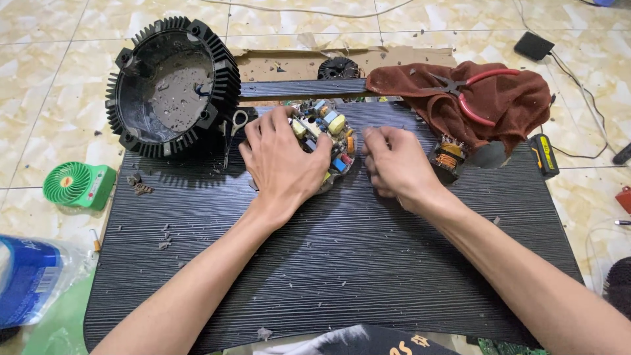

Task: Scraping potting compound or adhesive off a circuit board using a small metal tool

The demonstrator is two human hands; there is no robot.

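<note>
Item: circuit board [327,141], round, crowded with small coloured components (yellow, blue, orange). Location: far half of the black ribbed surface [328,263], near its middle line, directly between the two hands. It sits tilted up rather than flat, its far edge raised toward the black bar [302,89].

Left hand [282,161]: lies over the board's left and near side, fingers curled about its edge, grasping it. This hand is the nearer of the two; the board lies just beyond and to the right of its knuckles.

Right hand [394,161]: just to the right of the board, fingers bent inward with tips at the board's right rim; whether they pinch a part or only touch it cannot be told.

Relation: the board lies leftward of the right hand and rightward of the left; the hands meet across it along a left-to-right line.

Surroundings: black finned round housing [172,79] at the far left corner, open side facing up and toward the person; small scissors [233,128] beside it; brown cloth [486,98] at far right carrying red-handled pliers [476,92]; copper-wound transformer [448,158] near the right hand; green mini fan [77,185] on the tiled floor [39,66] to the left.
</note>
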